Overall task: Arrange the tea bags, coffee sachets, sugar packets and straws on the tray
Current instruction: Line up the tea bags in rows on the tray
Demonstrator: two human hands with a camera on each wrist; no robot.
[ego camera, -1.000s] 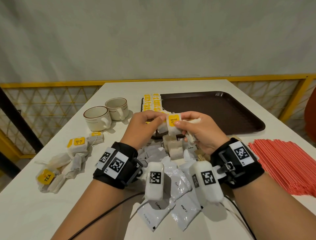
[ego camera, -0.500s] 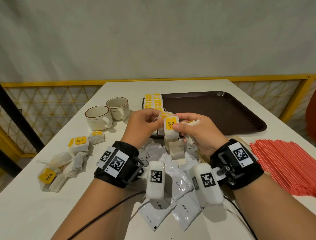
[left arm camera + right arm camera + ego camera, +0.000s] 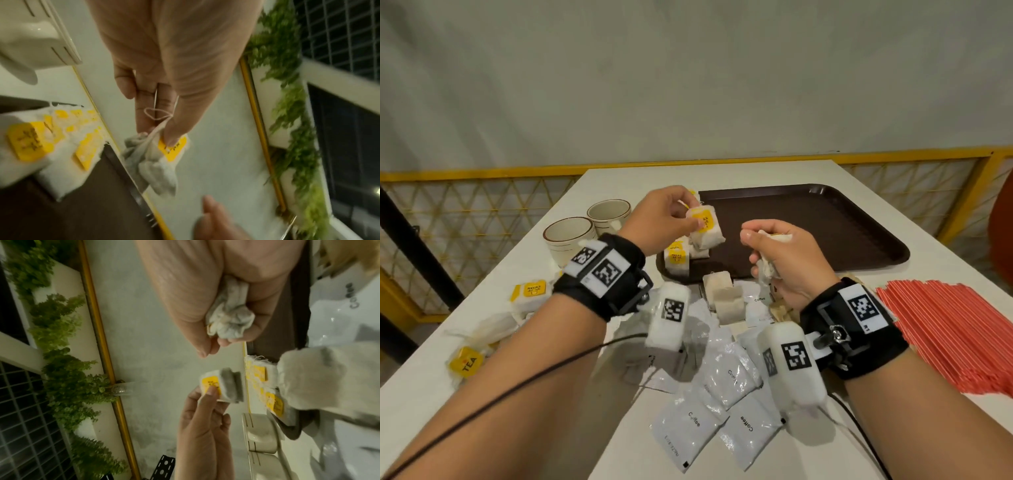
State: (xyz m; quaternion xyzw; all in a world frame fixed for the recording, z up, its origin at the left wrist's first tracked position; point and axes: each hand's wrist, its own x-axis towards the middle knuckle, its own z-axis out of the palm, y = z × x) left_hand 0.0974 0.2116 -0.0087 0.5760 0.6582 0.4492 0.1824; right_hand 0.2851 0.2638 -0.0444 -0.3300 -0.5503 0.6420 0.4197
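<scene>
The left hand (image 3: 661,219) has carried one tea bag (image 3: 705,228) away from the right.

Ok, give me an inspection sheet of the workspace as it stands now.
Surface: white table, brown tray at the far side.
Job's things: tea bags along the tray's left edge; loose tea bags at left; coffee sachets near; red straws at right; sugar packets not identifiable.
Clutter: two cups.
Grippers: left hand pinches a tea bag; right hand grips crumpled tea bags.
Cables: black cable along the left forearm.
Surroundings: yellow railing, grey wall.
</scene>
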